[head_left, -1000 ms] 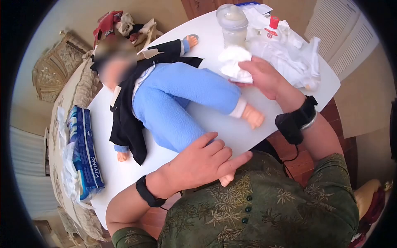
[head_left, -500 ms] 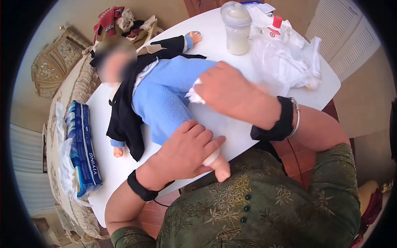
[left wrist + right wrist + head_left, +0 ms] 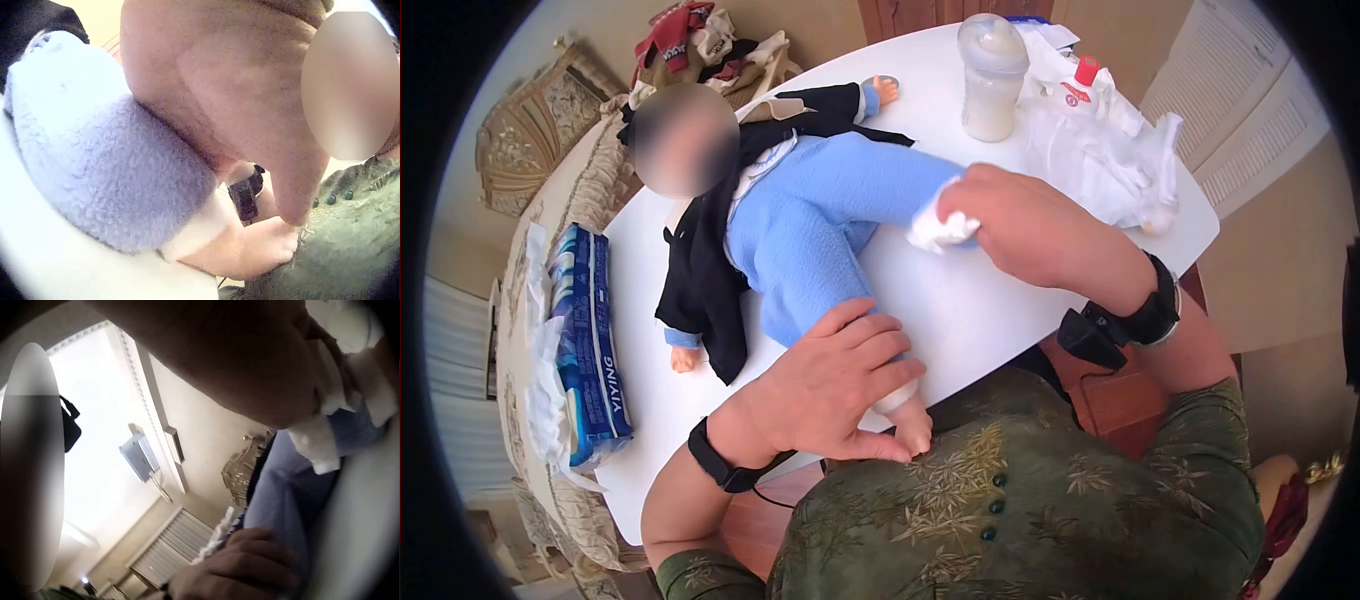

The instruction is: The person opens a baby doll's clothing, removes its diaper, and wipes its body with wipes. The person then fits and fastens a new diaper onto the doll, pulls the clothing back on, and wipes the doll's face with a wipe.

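Doll (image 3: 765,265) lies on its back on the white table (image 3: 985,320), legs apart and pointing toward the person. Left hand (image 3: 830,385) holds the near leg low down, fingers curved over the blue trouser leg (image 3: 125,187), thumb reaching to the bare foot (image 3: 912,427). Right hand (image 3: 1035,225) pinches a crumpled white wad (image 3: 945,222), tissue or cloth, cannot tell which, at the lower end of the far trouser leg (image 3: 890,180); right-wrist view has loose white ends lying across the blue. Whether it presses is not clear. Judged as wiping. Best handling, I reckon: let the left hand pin the leg lightly, enough to stop the doll sliding, since the near foot pokes past the table edge. Fold the wad's loose ends under the fingertips for a firm, flat face. Short strokes along the leg, toward the foot, should drag the fleece less than rubbing crosswise. Mind the right elbow; the feeding bottle (image 3: 992,85) stands beyond that hand.
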Demonstrator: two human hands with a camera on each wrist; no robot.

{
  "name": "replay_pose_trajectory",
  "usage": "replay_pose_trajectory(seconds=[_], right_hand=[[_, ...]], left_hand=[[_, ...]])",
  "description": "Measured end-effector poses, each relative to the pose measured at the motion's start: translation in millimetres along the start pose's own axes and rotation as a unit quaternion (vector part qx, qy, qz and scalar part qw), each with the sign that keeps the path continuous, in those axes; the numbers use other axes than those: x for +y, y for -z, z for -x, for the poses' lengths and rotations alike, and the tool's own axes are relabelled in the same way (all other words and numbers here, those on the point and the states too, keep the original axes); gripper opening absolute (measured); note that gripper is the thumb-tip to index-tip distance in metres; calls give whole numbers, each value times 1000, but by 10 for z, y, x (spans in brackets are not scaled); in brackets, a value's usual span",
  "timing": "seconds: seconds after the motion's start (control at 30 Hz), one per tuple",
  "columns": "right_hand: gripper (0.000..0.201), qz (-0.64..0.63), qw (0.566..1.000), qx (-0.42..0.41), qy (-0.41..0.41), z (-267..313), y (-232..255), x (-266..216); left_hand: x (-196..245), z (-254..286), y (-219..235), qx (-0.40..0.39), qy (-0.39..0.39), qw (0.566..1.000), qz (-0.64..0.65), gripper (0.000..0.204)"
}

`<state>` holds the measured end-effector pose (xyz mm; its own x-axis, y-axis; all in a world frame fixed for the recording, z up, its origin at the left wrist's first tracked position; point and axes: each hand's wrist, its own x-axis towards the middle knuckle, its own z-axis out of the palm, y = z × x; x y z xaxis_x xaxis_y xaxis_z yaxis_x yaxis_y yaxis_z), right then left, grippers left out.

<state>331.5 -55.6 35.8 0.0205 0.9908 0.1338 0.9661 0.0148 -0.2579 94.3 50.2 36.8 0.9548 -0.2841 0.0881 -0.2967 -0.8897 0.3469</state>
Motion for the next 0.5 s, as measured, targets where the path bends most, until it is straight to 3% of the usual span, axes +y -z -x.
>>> replay_pose_trajectory(seconds=[0.07, 0.17, 0.27, 0.43, 0.5], right_hand=[[22, -141, 980, 142, 8, -32, 21, -53], [24, -70, 977, 191, 65, -138, -48, -116], [26, 40, 982, 151, 102, -103, -181, -97], [25, 77, 995, 56, 22, -25, 164, 149], [22, 2, 982, 175, -69, -79, 209, 298]], left_hand=[[-17, -12, -55, 15, 0, 1000, -8, 63], [-3, -21, -67, 28, 4, 999, -23, 60], [2, -41, -83, 45, 0, 999, -27, 55], [24, -36, -111, 80, 6, 997, -22, 48], [26, -36, -128, 95, 12, 995, -22, 46]])
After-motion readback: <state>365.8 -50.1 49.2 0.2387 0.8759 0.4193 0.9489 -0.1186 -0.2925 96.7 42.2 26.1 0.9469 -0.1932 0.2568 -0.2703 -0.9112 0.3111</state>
